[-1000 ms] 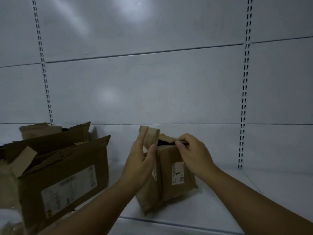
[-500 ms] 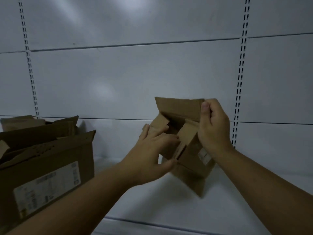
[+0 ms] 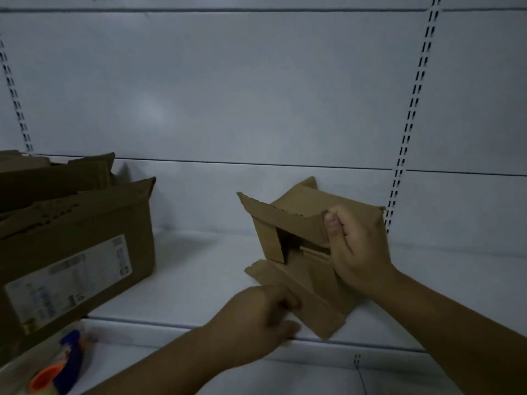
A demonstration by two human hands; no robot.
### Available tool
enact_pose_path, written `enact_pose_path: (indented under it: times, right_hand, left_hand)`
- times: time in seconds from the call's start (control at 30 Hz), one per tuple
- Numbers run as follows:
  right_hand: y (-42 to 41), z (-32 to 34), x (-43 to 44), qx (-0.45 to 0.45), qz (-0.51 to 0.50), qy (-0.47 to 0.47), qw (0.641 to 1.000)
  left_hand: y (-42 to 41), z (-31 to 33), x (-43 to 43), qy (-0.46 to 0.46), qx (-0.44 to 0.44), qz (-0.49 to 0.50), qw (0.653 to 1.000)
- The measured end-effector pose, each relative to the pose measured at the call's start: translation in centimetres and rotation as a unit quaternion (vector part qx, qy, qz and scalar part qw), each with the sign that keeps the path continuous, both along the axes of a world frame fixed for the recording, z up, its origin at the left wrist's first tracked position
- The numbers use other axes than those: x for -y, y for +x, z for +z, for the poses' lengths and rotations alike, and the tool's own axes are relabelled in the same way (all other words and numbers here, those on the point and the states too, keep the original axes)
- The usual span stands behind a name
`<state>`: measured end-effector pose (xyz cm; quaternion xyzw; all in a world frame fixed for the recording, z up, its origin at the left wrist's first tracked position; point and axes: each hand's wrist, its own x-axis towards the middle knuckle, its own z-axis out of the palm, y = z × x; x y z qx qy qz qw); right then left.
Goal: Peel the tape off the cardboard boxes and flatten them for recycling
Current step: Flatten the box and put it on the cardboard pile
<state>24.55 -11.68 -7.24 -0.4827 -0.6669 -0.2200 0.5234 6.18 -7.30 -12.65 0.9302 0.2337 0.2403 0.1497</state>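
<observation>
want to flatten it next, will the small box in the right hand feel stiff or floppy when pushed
The small box probably folds easily: its flaps splay open and it looks skewed. Likely light: the right hand keeps it tilted up by gripping one flap.

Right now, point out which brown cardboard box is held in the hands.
The small brown cardboard box on the right: the right hand grips its upper flap. The large white-labelled brown cardboard box on the left stands untouched.
</observation>
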Motion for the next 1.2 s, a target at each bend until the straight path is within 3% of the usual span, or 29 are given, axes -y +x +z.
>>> enact_pose_path:
  times: [0.1, 0.23, 0.43, 0.57, 0.63, 0.67, 0.73, 0.8, 0.9, 1.0, 1.03, 1.1, 1.17, 1.2]
  right_hand:
    - [-0.8, 0.7, -0.1, -0.017, 0.012, -0.011, 1.000]
    - [-1.9, 1.6, 0.1, -0.051, 0.023, -0.021, 0.998]
    - [-4.3, -1.4, -1.4, -0.039, 0.061, -0.043, 0.996]
    - [-3.6, -1.2, -2.0, -0.075, 0.031, -0.056, 0.995]
    - [-2.9, -1.0, -2.1, -0.088, 0.016, -0.061, 0.994]
    - [-2.7, -1.0, -2.1, -0.093, 0.013, -0.065, 0.993]
    - [-2.5, -1.2, -2.2, -0.099, 0.015, -0.080, 0.992]
    - [-2.4, -1.2, -2.4, -0.111, 0.027, -0.094, 0.989]
    - [-2.2, -1.2, -2.8, -0.118, 0.042, -0.123, 0.985]
    - [-2.4, -1.5, -3.2, -0.105, 0.034, -0.144, 0.983]
    - [-2.5, -1.5, -3.4, -0.110, 0.033, -0.144, 0.983]
    - [-2.5, -1.4, -3.4, -0.127, 0.037, -0.150, 0.980]
    - [-2.6, -1.4, -3.4, -0.139, 0.041, -0.153, 0.978]
    - [-2.7, -1.4, -3.4, -0.141, 0.042, -0.152, 0.977]
  left_hand:
    - [0.2, 0.2, -0.6, -0.001, -0.004, -0.023, 1.000]
    - [-2.0, 0.3, -1.3, 0.079, 0.018, -0.066, 0.995]
    - [-5.9, -0.5, -3.0, 0.024, -0.038, -0.054, 0.998]
    - [-4.7, 0.1, -2.4, -0.006, -0.023, -0.031, 0.999]
    - [-3.4, 0.2, -2.3, -0.069, -0.002, -0.022, 0.997]
    - [-2.7, 0.2, -2.3, -0.143, 0.020, -0.030, 0.989]
    - [-1.8, 0.4, -1.9, -0.335, 0.087, -0.053, 0.937]
    - [-1.5, 0.3, -1.4, -0.411, 0.162, -0.036, 0.897]
    - [-2.6, 0.0, -0.5, -0.335, 0.190, -0.041, 0.922]
    - [-4.2, 0.9, -0.2, -0.267, 0.077, -0.188, 0.942]
    - [-4.3, 1.1, -0.5, -0.235, 0.080, -0.170, 0.954]
    - [-3.8, 1.7, -2.5, -0.227, 0.177, 0.014, 0.958]
    - [-3.0, 2.4, -5.2, -0.212, 0.263, 0.192, 0.922]
    - [-2.5, 2.5, -6.7, -0.226, 0.269, 0.219, 0.910]
